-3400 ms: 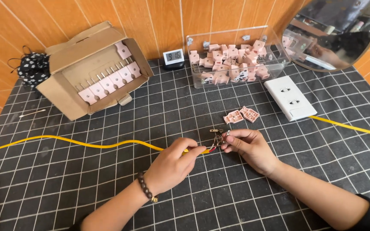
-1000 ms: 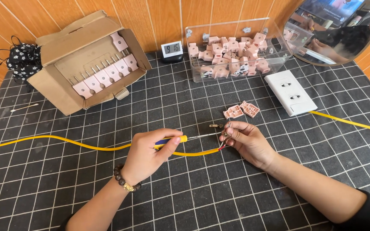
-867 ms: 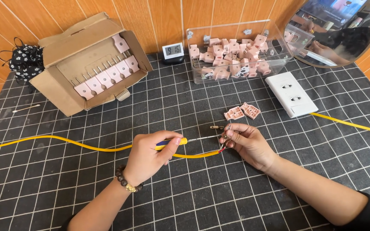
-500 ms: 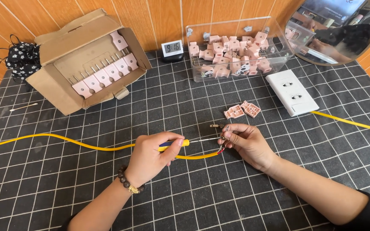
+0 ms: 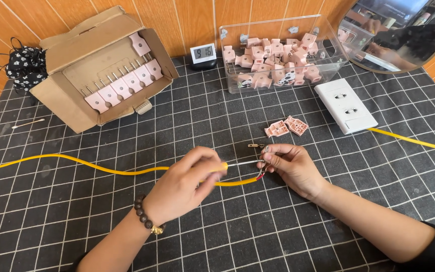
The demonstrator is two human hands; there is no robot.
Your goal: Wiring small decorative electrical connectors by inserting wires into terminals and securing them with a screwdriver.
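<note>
Hands joining a screwdriver tip to the end of a yellow cable, seen from above on a black gridded mat.

My left hand (image 5: 185, 184) curls its fingers around a screwdriver (image 5: 237, 164), whose thin shaft points toward 3 o'clock. My right hand (image 5: 290, 166) pinches, thumb against fingertips, a small metal part at the end of the yellow cable (image 5: 101, 168). The cable lies at the mat's centre and trails away to 9 o'clock. It looks light, bendy and springy, so I judge it best held close to the stripped end; the tiny part seems easy to drop. Two pink plug halves (image 5: 286, 126) lie at 12 o'clock from my right hand. A white socket strip (image 5: 345, 105) sits at 1 o'clock, a clear bin (image 5: 328, 63) of pink plugs behind it, and a cardboard box (image 5: 59, 95) at 10 o'clock.
</note>
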